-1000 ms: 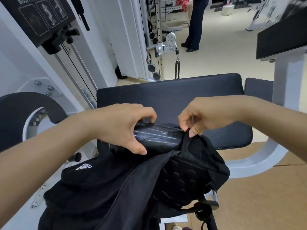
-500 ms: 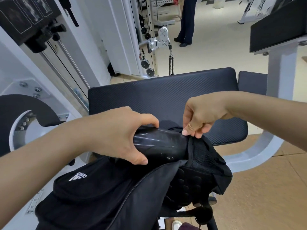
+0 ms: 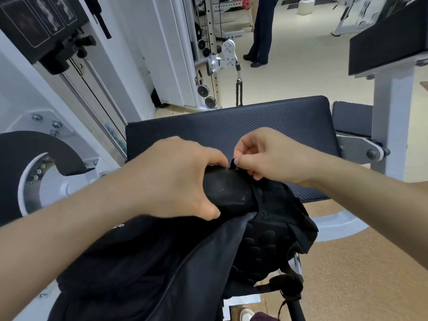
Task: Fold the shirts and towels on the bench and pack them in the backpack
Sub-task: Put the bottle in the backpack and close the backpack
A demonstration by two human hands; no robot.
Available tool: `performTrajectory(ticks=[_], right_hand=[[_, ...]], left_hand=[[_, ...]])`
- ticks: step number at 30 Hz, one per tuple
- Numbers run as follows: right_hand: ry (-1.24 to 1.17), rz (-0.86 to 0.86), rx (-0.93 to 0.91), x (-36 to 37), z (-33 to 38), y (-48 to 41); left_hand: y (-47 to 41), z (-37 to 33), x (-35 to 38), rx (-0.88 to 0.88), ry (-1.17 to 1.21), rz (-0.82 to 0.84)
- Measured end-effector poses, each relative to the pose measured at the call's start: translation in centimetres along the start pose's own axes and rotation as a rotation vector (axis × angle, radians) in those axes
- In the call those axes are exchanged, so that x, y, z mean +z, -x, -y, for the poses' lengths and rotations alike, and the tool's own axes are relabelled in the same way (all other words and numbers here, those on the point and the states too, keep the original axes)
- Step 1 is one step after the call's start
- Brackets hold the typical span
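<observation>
Machine: a white weight machine [image 3: 76, 93] with black fittings stood on your left, right beside the bench.
Bench: the dark padded bench [image 3: 231, 126] lay straight ahead of you, its ribbed pad bare on the far side.
Backpack: the black backpack [image 3: 162, 262] sat in front of you, its top up against the near edge of the pad and its body sloping down toward you. The bumpy back padding [image 3: 261, 246] faced right, and a zip line ran down the middle.
Left hand: your left hand [image 3: 176, 181] clamped over the top of the bag, fingers curled over the far side and thumb on the near side of a shiny black tube [image 3: 227, 193].
Right hand: your right hand [image 3: 271, 156] was just beside the left, thumb and forefinger pinching a small black tab [image 3: 233, 162] at the bag's top edge, the other fingers tucked in.
Tube: it poked out of a mesh pocket [image 3: 275, 202]. You couldn't tell whether it was a bottle or part of the bag.
Person: someone in dark trousers [image 3: 261, 31] stood on the pale floor, well beyond the bench.
Pulley: a white cable pulley [image 3: 228, 52] hung behind the bench, with a dark rope handle [image 3: 239, 91] below it.
</observation>
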State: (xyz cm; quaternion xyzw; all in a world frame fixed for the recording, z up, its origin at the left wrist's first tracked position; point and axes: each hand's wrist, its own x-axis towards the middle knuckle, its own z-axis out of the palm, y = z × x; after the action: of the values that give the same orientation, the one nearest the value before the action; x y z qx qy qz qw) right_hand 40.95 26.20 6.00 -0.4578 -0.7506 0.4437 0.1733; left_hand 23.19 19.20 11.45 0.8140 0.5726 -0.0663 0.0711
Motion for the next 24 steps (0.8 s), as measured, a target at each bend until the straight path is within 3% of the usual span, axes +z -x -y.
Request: performTrajectory(ticks=[3, 7, 9, 11, 13, 16, 19, 21, 24], right_hand=[[0.056, -0.108, -0.077, 0.5, 0.8, -0.1], [-0.055, -0.144, -0.029, 0.1, 0.6, -0.3], [-0.112, -0.165, 0.006, -0.4, 0.2, -0.2], [-0.146, -0.178, 0.026, -0.5, 0.0, -0.1], [-0.160, -0.184, 0.033, -0.1, 0.1, -0.3], [-0.160, -0.191, 0.015, 0.6, 0.7, -0.8], [-0.215, -0.220, -0.013, 0.3, 1.3, -1.0], [-0.260, -0.239, -0.025, 0.1, 1.5, -0.8], [-0.254, -0.270, -0.046, 0.8, 1.6, -0.6]], left_hand=[[-1.1, 0.4, -1.8, -0.041, 0.050, 0.048], [-1.5, 2.3, -3.9, -0.050, 0.551, 0.042], [-0.2, 4.4, -4.8, -0.029, 0.529, 0.130], [1.3, 6.2, -4.3, -0.114, 0.511, 0.250], [2.3, 6.8, -2.8, -0.204, 0.676, 0.331], [2.5, 6.1, -1.3, -0.112, 0.746, 0.122], [2.6, 4.9, -2.2, 0.097, 0.398, -0.089], [2.5, 4.8, -1.8, 0.190, 0.282, -0.136], [1.8, 4.2, 0.3, 0.037, 0.359, -0.133]])
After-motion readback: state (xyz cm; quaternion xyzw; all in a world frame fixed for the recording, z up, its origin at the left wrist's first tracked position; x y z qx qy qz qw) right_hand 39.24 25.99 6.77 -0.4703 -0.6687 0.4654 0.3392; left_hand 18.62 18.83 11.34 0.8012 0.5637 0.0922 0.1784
